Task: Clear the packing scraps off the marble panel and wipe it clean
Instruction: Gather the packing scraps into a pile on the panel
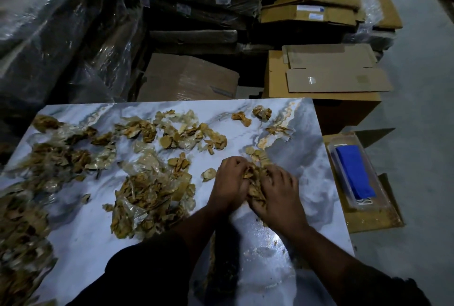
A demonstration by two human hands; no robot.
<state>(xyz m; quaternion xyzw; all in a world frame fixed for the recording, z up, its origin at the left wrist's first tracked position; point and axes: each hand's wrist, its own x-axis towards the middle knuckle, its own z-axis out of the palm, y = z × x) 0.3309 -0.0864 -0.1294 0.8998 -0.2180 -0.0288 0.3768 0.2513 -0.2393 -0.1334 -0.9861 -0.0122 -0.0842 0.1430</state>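
bare marble panel (307,148) right of scraps (152,187), left half littered, boxes (324,77) crowding far edge

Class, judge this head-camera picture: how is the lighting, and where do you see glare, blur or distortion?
Head view: dim overall; glare on the glossy white-and-grey marble panel near the forearms; crumpled brown packing scraps at the left edge smear with blur; wide-angle distortion splays the panel's edges.

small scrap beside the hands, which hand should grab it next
Left. The small scrap lies just left of the left hand; the right hand would have to cross over it. Both hands grip a scrap bunch.
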